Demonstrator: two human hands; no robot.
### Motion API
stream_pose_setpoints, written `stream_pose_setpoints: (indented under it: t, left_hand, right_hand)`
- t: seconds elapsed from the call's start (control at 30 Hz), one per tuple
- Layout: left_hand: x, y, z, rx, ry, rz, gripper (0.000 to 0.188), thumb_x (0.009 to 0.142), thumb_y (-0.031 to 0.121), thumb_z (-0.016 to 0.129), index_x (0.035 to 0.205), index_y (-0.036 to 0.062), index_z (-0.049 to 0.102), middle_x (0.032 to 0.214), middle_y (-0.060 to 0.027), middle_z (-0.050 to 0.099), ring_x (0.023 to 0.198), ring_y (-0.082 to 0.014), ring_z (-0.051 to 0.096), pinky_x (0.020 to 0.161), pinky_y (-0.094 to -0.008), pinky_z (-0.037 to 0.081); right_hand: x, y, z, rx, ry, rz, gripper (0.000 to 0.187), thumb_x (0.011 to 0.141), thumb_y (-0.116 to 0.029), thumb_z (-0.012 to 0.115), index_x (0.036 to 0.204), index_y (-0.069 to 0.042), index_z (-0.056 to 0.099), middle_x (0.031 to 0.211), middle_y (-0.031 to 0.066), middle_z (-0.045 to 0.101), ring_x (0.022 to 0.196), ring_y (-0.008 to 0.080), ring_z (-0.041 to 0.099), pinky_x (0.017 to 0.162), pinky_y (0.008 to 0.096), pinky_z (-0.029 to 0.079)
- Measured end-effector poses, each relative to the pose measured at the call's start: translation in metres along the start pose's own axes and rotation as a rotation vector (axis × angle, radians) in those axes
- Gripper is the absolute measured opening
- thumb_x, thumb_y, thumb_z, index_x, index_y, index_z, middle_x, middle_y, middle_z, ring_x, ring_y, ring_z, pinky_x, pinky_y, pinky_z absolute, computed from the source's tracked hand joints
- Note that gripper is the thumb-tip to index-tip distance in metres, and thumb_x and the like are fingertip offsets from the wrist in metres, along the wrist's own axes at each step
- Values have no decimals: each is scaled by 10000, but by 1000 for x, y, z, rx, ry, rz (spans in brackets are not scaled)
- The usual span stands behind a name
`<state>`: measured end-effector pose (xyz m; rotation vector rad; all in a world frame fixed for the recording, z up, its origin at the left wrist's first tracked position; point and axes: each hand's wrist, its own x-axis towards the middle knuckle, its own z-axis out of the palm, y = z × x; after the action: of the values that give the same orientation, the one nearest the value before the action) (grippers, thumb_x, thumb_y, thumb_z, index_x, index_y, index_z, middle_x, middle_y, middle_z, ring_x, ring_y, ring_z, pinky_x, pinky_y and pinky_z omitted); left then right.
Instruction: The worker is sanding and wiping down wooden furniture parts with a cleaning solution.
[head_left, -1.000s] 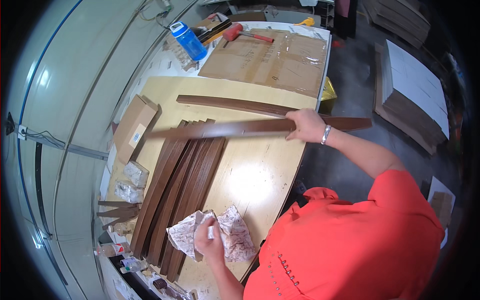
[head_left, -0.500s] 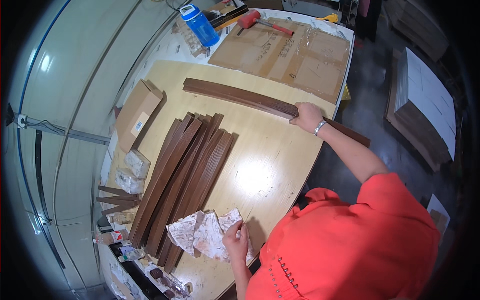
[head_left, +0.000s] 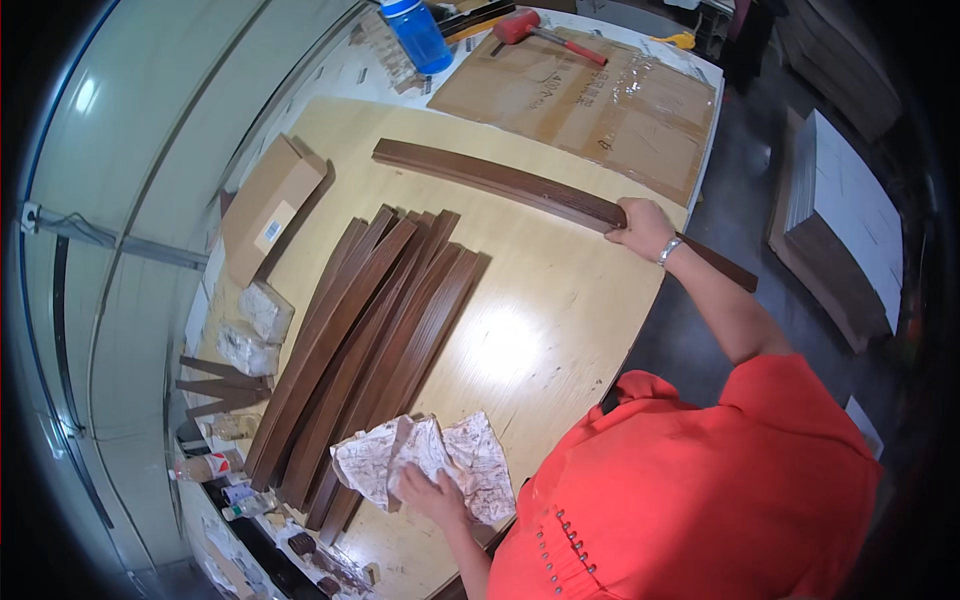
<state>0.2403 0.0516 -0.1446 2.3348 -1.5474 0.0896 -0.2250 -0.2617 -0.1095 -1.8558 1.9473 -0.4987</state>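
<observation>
My right hand [head_left: 643, 230] is closed round a long dark brown wooden strip [head_left: 490, 182] at the far right of the table. One end of that strip sticks out past the table edge. At the near side, my left hand [head_left: 432, 494] rests on a crumpled white cloth [head_left: 470, 455] with reddish-brown stains, fingers stretched out. The cloth partly covers the lower ends of a pile of similar brown strips [head_left: 370, 340], which lie slanted side by side on the pale wooden tabletop [head_left: 540, 270].
A cardboard sheet [head_left: 570, 100] bears a red mallet [head_left: 520, 30]; a blue bottle [head_left: 420, 40] stands beside it. At left are a narrow cardboard box [head_left: 275, 205], wrapped white packets [head_left: 262, 325] and a plastic bottle [head_left: 208, 466]. Stacked boards [head_left: 850, 220] stand on the floor at right.
My left hand has moved left across the cloth, its fingers now stretched out rather than bent together. The cloth's right part lies more spread. My right hand keeps its grip on the strip.
</observation>
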Motion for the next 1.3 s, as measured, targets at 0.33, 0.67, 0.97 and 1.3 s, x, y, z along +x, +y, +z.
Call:
stream_pose_setpoints:
  t: [0.33, 0.67, 0.97, 1.3]
  left_hand:
    - [-5, 6, 18, 137, 47, -39, 512, 801, 160, 578, 1265, -34, 484, 1353, -244, 434, 1221, -442, 401, 1057, -557, 285]
    - [-8, 6, 17, 149, 89, -151, 494, 778, 188, 619, 1230, 7, 532, 1326, -204, 469, 1233, -398, 406, 1064, -519, 288]
    - [-10, 8, 10, 57, 158, -199, 403, 785, 214, 647, 1159, 71, 593, 1276, -103, 533, 1199, -304, 465, 1026, -479, 332]
    - [59, 58, 31, -1145, 215, -637, 162, 884, 108, 585, 1032, 56, 628, 1041, -99, 643, 901, -286, 614, 827, -362, 467]
  right_hand:
    - [29, -96, 31, -62, 281, -555, 616, 673, -192, 780, 1212, -49, 517, 1302, 169, 465, 1197, 349, 442, 1019, 449, 373]
    - [105, -295, 139, -235, 86, -1048, 279, 674, -55, 676, 946, -66, 613, 1037, 144, 573, 1040, 288, 543, 875, 385, 474]
    - [71, -311, 91, -11, -720, -694, 343, 538, -115, 652, 833, 50, 592, 702, 174, 623, 670, 293, 624, 595, 368, 478]
    - [-76, -204, 21, 490, -1253, -193, 349, 639, -10, 582, 971, 89, 630, 597, 94, 604, 455, 124, 551, 423, 256, 424]
